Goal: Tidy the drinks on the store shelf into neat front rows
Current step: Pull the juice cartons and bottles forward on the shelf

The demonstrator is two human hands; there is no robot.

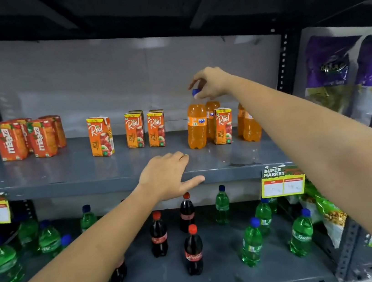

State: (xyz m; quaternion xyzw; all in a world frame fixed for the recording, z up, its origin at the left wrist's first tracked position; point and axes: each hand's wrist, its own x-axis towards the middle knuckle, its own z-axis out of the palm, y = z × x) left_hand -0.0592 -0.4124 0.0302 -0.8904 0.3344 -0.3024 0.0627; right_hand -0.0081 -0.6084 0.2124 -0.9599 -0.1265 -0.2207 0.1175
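Observation:
On the grey upper shelf (65, 172) stand several orange Real juice cartons (100, 137), red Maaza cartons (10, 141) at the left, and orange Fanta bottles at the right. My right hand (211, 83) grips the blue cap of the front Fanta bottle (196, 125), which stands upright on the shelf. One Real carton (223, 126) stands among the Fanta bottles, right of the held one. My left hand (168, 175) rests flat and open on the shelf's front edge, holding nothing.
The lower shelf (223, 276) carries scattered dark cola bottles (193, 251) and green Sprite bottles (252, 242). Purple snack bags (330, 72) fill the bay to the right. Yellow price tags (283, 183) hang from the shelf edge. Perforated uprights (284, 60) frame the bay.

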